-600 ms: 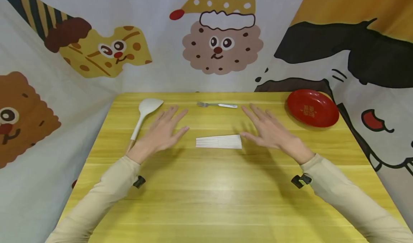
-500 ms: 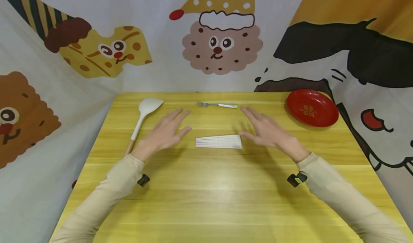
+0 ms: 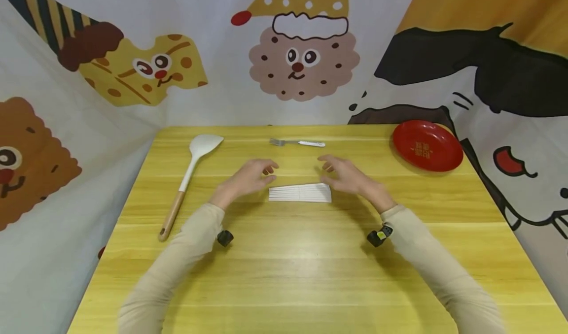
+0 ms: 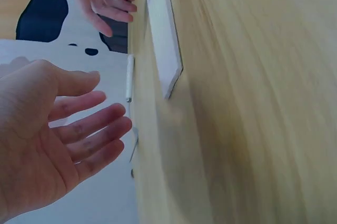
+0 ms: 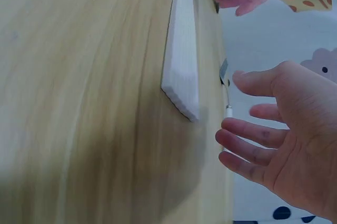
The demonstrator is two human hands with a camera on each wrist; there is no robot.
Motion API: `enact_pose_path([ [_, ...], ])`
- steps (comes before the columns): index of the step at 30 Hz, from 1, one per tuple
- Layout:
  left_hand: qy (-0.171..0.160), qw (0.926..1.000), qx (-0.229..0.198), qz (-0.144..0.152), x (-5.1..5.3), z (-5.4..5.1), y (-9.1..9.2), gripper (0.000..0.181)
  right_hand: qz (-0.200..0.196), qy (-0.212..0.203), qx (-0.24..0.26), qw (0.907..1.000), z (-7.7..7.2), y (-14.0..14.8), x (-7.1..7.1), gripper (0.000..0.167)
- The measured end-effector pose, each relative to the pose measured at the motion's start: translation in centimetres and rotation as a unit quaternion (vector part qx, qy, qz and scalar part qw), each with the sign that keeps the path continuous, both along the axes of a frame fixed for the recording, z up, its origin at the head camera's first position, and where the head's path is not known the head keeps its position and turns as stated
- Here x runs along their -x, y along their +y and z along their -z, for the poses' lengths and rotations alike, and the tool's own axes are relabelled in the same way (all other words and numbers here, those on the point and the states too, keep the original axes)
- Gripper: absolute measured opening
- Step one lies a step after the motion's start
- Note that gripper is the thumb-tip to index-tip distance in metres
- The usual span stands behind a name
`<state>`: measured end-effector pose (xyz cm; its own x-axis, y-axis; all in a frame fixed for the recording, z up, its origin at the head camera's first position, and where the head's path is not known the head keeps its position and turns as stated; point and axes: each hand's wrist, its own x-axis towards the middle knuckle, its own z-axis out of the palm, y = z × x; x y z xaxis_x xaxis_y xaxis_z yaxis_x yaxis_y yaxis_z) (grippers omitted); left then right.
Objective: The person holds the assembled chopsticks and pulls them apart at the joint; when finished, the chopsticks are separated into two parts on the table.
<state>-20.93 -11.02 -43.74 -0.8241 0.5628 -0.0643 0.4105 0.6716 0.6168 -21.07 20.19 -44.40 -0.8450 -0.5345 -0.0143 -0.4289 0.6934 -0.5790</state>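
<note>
A white pleated strip, like a folded paper fan (image 3: 299, 193), lies flat in the middle of the wooden table. My left hand (image 3: 246, 177) hovers just beyond its left end, fingers loosely bent and holding nothing. Facing it, my right hand (image 3: 348, 176) is near the strip's right end, also with nothing in it. Both wrist views show a gap between the fingers and the pleated strip (image 4: 163, 34); its zigzag end edge (image 5: 180, 104) is visible in the right wrist view. Behind the hands lies a fork (image 3: 298, 143) with a white handle.
A white spatula (image 3: 191, 169) with a wooden handle lies at the left of the table (image 3: 301, 275). At the back right sits a red plate (image 3: 427, 147) with gold markings. A cartoon-printed cloth (image 3: 222, 92) hangs behind and beside the table.
Both hands have moved inward toward each other, and their fingers have gone from spread and straight to loosely bent. The spatula's handle is now uncovered. The objects on the table have not moved.
</note>
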Motion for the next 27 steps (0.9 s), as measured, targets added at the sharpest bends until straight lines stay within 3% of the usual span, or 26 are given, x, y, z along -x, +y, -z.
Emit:
enact_pose_path([
  [11,-0.018,0.999,-0.021,0.035,1.0,2.4,3.4,0.028,-0.025,0.03,0.013,0.9991,2.4,-2.3,0.9,0.019],
  [18,-0.01,0.9989,-0.024,0.04,1.1,3.3,4.6,0.015,-0.021,0.04,0.014,0.9989,3.1,-2.5,0.9,0.011],
  [27,-0.011,0.9997,-0.005,0.02,1.6,3.9,5.5,0.008,-0.029,0.061,0.012,0.9977,3.5,-2.5,0.9,0.007],
])
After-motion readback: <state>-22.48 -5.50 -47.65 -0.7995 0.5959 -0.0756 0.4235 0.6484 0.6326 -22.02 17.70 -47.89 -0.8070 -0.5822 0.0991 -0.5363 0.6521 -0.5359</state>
